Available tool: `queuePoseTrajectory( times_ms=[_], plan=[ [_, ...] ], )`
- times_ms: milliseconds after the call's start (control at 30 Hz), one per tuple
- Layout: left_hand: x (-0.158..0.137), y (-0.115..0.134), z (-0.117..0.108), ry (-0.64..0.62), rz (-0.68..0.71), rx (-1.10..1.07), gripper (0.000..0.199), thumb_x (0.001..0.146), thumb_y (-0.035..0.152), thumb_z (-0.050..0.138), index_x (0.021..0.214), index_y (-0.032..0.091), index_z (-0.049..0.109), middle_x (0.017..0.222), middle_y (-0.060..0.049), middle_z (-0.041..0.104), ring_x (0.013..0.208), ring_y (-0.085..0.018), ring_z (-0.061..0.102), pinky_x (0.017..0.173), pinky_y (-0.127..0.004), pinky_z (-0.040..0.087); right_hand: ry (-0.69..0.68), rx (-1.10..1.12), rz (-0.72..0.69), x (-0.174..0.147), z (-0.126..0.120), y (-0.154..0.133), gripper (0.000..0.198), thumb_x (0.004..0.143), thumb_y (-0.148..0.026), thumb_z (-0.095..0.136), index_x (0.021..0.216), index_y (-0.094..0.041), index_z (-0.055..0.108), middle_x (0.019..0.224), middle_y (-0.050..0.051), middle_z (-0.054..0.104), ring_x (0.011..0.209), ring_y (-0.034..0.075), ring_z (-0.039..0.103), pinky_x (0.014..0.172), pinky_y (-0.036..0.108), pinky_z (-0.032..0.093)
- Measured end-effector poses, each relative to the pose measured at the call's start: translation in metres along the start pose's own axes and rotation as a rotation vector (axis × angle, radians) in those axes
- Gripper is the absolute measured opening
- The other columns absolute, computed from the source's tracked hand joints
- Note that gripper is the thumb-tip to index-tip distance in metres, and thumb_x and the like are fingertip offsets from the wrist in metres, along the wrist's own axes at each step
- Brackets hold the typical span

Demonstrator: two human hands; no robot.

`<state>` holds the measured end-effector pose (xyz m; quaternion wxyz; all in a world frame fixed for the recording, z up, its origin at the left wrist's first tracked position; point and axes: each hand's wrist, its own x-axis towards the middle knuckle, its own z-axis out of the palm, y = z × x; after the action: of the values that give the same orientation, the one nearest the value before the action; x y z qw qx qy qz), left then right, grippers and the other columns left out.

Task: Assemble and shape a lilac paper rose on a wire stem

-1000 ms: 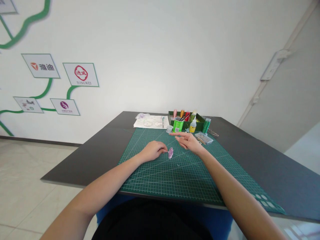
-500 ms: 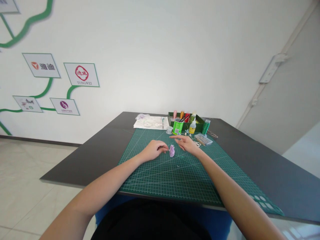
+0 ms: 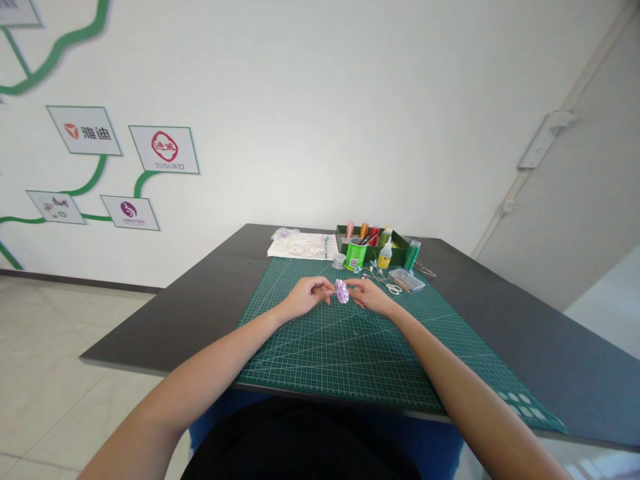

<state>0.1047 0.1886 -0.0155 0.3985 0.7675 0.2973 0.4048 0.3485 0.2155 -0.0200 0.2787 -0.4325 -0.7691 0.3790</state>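
Over the middle of the cutting mat (image 3: 345,360) I hold a small lilac artificial flower (image 3: 342,291) with ruffled petals. My left hand (image 3: 313,295) is closed, thumb and fingers pinching the flower's short stem behind the bloom. From the other side my right hand (image 3: 369,295) meets the petals, its index finger at the upper edge and the fingertips drawn in around the right rim. The exact contact of those fingertips is partly hidden by the bloom. White-handled scissors (image 3: 394,289) lie just beyond my right hand.
Behind the hands stand a green can (image 3: 355,255) with tools, a glue bottle (image 3: 385,253), a white tub (image 3: 339,261) and a green box (image 3: 400,255) of thread spools. A clear case (image 3: 407,280) lies right. White papers (image 3: 303,245) lie at the back left.
My right hand has come down and left from above the mat to the flower's petals. The flower has risen slightly and turned in my left hand. The scissors show more fully.
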Motion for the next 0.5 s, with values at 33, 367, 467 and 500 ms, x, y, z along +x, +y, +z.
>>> queuePoseTrajectory(
  times_ms=[33,367,467,500],
  plan=[
    [0.0,-0.001,0.0,0.002,-0.003,-0.018,0.027,0.095,0.043,0.072,0.093,0.016,0.076,0.074,-0.004,0.074,0.07,-0.017,0.068,0.071,-0.027,0.049,-0.002,-0.002,0.003,0.0,0.001,0.0,0.049,0.091,-0.044,0.062,0.121,-0.009,0.077,0.042,-0.009,0.043,0.039,0.011,0.038,0.045,0.023,0.029],
    [0.007,-0.013,-0.003,0.035,-0.04,-0.153,0.031,0.088,0.046,0.078,0.089,0.016,0.07,0.072,-0.002,0.07,0.07,-0.016,0.068,0.074,-0.028,0.051,-0.043,-0.023,0.008,-0.001,0.009,-0.001,0.043,0.09,-0.041,0.06,0.116,-0.01,0.075,0.042,-0.01,0.045,0.039,0.011,0.038,0.045,0.022,0.03],
    [0.008,-0.015,-0.003,0.032,-0.053,-0.176,0.033,0.087,0.047,0.08,0.088,0.016,0.069,0.071,-0.002,0.07,0.069,-0.016,0.068,0.074,-0.029,0.052,-0.058,-0.027,0.003,-0.002,0.011,-0.001,0.042,0.09,-0.042,0.06,0.114,-0.011,0.075,0.043,-0.01,0.044,0.039,0.011,0.038,0.045,0.022,0.031],
    [0.008,-0.016,-0.003,0.031,-0.056,-0.181,0.033,0.087,0.047,0.08,0.087,0.016,0.068,0.07,-0.001,0.07,0.068,-0.016,0.068,0.074,-0.029,0.052,-0.062,-0.029,0.002,-0.002,0.012,-0.001,0.042,0.091,-0.042,0.059,0.114,-0.011,0.074,0.043,-0.01,0.043,0.039,0.011,0.038,0.045,0.022,0.031]
  ],
)
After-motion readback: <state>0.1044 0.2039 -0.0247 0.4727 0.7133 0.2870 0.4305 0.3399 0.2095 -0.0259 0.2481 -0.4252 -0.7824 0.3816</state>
